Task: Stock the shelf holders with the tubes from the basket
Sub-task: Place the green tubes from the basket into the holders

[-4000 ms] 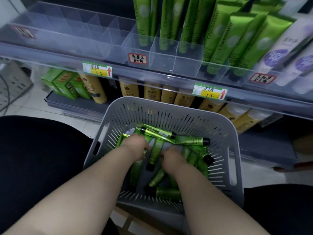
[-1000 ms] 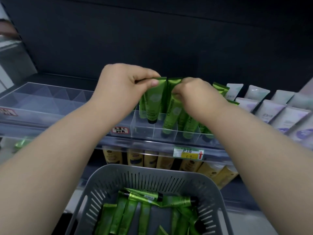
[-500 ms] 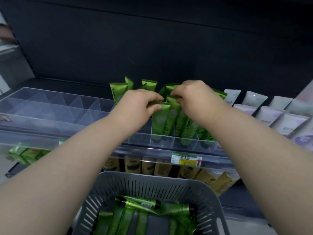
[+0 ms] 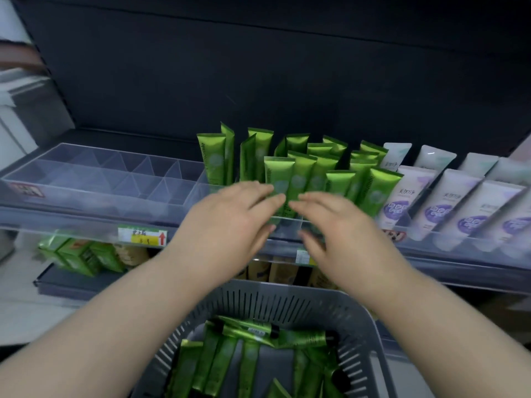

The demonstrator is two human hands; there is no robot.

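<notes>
- Your left hand [image 4: 230, 222] and right hand [image 4: 342, 234] hover above the basket [image 4: 287, 297], fingers straight, holding nothing.
- Loose tubes [image 4: 247, 354] lie inside the basket; upright tubes [image 4: 298, 173] stand in the shelf holders [image 4: 115, 179] above it.

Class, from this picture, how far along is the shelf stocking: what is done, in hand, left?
Done: green tubes stand upright in the clear holders. In hand: nothing is gripped; the left hand and right hand are open at the front row. Left: loose tubes lie in the grey basket; left-side compartments are unfilled.
</notes>
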